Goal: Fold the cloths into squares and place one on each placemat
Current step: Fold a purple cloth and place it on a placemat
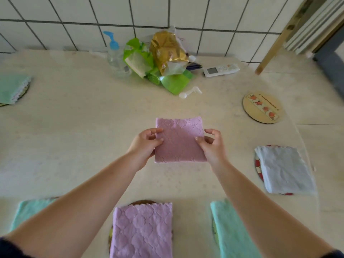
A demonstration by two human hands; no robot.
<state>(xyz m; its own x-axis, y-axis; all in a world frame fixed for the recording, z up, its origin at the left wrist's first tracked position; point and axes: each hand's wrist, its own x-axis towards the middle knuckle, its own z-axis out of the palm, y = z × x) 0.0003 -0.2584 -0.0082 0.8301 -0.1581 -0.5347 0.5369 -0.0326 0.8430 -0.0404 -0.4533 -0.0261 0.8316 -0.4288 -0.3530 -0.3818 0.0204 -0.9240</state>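
Observation:
A pink cloth (pixel 179 140), folded into a square, is held over the middle of the table. My left hand (pixel 144 146) pinches its left edge and my right hand (pixel 212 146) pinches its right edge. A round wooden placemat (pixel 262 107) with a fruit strip lies bare at the right. Folded cloths cover other mats: a white cloth (pixel 284 170) at the right, a purple cloth (pixel 142 231) at the front centre, a mint cloth (pixel 232 231) at the front right, a second mint cloth (pixel 28 211) at the front left, and a green cloth (pixel 12 88) at the far left.
Against the tiled wall stand a pump bottle (pixel 115 56), green bags (pixel 141 60) and a gold bag (pixel 167 51). A white remote (pixel 220 69) and a plastic scoop (pixel 189 93) lie near them. A wooden pole (pixel 275 43) leans at the back right.

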